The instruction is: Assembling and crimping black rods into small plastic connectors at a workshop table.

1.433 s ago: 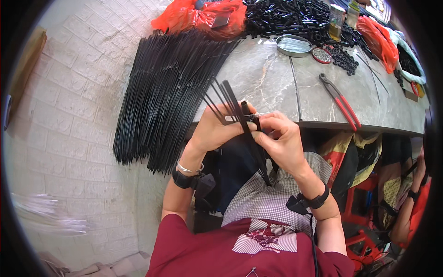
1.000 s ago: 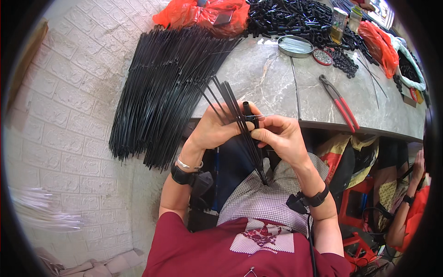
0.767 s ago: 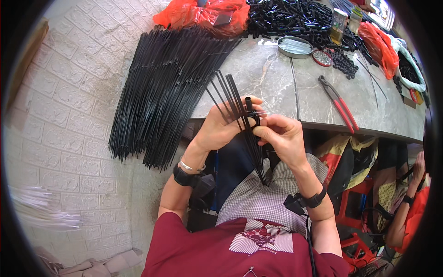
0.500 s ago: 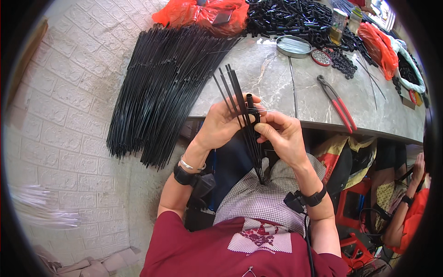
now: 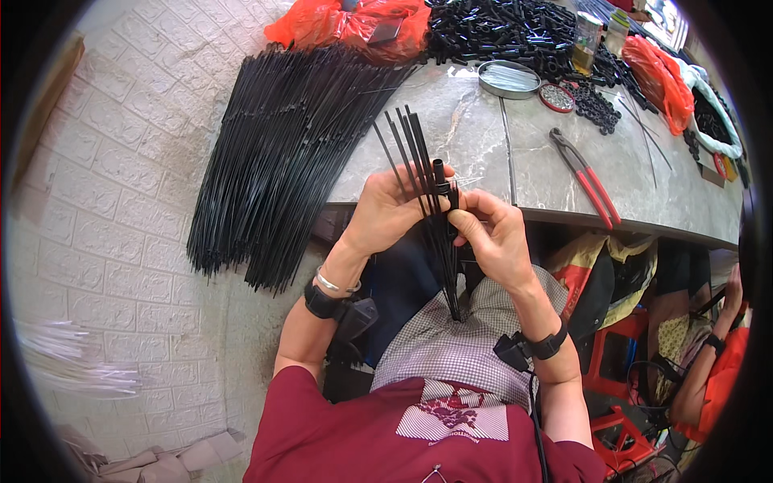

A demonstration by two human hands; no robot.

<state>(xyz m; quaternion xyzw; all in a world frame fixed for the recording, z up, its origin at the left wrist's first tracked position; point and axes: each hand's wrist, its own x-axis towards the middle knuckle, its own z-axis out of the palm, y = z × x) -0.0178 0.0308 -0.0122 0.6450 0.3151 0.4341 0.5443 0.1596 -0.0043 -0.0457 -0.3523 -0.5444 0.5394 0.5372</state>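
My left hand (image 5: 380,211) is closed around a bundle of thin black umbrella ribs (image 5: 420,153), whose upper ends fan out above the fingers. Their lower ends come together over my lap. Among them a short black tube (image 5: 439,171), like an umbrella runner, stands nearly upright with a collar below its open top. My right hand (image 5: 493,232) pinches a black rib (image 5: 453,198) close beside that collar, thumb against fingers. Fine pale wires stick out near the collar. The exact joint is hidden by my fingertips.
A large stack of black ribs (image 5: 274,161) overhangs the grey table (image 5: 370,181) at left. Red-handled cutters (image 5: 586,179), a tin of pale wires (image 5: 509,80), a dish of small metal pieces (image 5: 556,98) and piled black tubes (image 5: 499,32) lie beyond. Another person's arm (image 5: 708,362) shows at far right.
Both hands keep their grips and shift only slightly. A rib end now shows upright beside the collar at my right fingertips, and the fine wires there lie at a different angle.
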